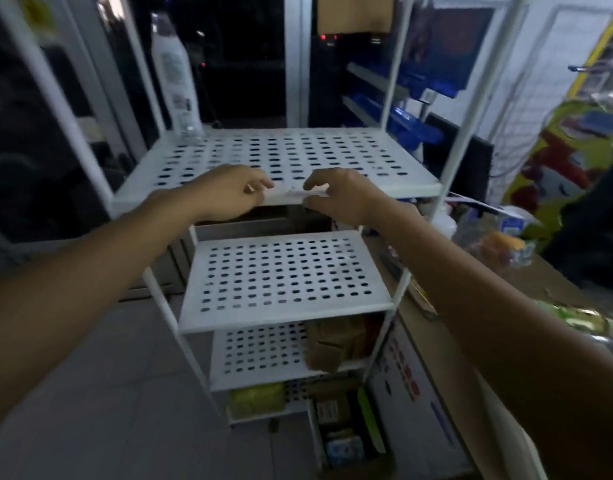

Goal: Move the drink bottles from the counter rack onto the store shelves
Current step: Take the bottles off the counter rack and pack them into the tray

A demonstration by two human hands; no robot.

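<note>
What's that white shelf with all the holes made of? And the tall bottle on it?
The top shelf looks like thin sheet metal painted matt white: flat, with even rows of punched oval holes. It could be moulded plastic; blur leaves that open. The bottle looks like clear plastic with a pale printed label; its base is see-through.

One clear bottle (175,74) with a white label is standing upright at the back-left corner of the white perforated shelf (367,157).
</note>
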